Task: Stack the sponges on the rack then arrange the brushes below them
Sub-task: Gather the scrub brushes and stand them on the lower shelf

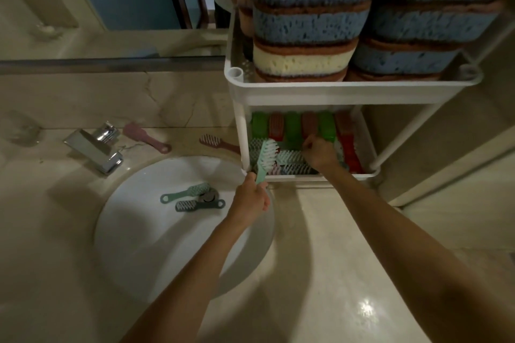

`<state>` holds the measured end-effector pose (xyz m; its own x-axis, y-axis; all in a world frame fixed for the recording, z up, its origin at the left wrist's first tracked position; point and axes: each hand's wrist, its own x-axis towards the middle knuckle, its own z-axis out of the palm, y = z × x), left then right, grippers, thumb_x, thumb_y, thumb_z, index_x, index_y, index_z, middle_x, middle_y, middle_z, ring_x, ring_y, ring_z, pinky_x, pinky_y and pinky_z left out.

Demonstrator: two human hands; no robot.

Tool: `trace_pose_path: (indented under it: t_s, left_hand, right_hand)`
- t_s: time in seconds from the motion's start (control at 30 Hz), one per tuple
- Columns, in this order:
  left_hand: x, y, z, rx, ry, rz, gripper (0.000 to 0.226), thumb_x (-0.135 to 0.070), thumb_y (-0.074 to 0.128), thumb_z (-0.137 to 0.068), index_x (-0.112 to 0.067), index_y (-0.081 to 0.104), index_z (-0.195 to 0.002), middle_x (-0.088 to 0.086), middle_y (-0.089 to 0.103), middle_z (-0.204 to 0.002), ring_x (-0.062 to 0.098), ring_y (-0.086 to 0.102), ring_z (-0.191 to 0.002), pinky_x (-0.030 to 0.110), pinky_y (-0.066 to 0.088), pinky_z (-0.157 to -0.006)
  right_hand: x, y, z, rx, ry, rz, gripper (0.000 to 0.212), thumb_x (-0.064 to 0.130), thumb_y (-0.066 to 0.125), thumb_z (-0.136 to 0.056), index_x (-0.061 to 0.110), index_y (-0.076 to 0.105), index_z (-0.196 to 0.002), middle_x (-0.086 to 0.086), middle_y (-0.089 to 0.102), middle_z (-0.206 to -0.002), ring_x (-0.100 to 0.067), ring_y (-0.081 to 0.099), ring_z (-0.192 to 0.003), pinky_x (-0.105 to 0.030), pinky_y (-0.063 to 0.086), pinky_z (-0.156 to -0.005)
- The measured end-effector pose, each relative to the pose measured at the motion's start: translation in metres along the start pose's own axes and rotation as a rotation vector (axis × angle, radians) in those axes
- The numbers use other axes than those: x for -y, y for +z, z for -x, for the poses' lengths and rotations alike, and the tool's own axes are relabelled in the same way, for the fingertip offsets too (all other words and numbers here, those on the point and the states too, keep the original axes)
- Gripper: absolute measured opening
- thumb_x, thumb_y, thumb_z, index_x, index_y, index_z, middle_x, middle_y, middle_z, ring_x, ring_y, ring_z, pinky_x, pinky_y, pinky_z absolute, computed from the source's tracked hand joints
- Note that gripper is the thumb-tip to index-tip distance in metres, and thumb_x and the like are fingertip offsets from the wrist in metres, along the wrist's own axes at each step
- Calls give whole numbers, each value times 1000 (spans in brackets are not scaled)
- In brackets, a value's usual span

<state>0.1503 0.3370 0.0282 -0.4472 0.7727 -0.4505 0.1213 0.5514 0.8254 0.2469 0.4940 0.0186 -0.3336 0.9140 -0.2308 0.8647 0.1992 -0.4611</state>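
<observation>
A white two-tier rack [320, 86] stands on the counter. Blue and cream sponges [312, 22] are stacked in two piles on its top shelf. The lower shelf holds green and red block brushes [292, 125] in a row, with handled brushes in front of them. My left hand [252, 198] grips a mint-green brush [264, 157] by its handle, bristle head up at the shelf's front left corner. My right hand [320, 152] reaches into the lower shelf, its fingers curled among the brushes there; what they hold is hidden.
A white round sink [133, 231] holds a mint brush [185, 192] and a dark grey brush [199, 205] near the drain. Two pink brushes [146, 136] [218, 143] lie on the counter behind the sink. A chrome tap [94, 147] stands at the left.
</observation>
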Motion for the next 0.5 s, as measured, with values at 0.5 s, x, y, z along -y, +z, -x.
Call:
trace_pose_path:
  t_s: [0.5]
  left_hand:
    - [-25,32,-3,140,168,-94,4,-10,36,-98,-12,39,-98,8,54,-77,17,52,-63,37,49,-69]
  right_hand:
    - [19,-7,40,105,89,-763,18,12,68,-81,11,50,-85,-3,58,-85,-18,57,-85,-33,48,-77]
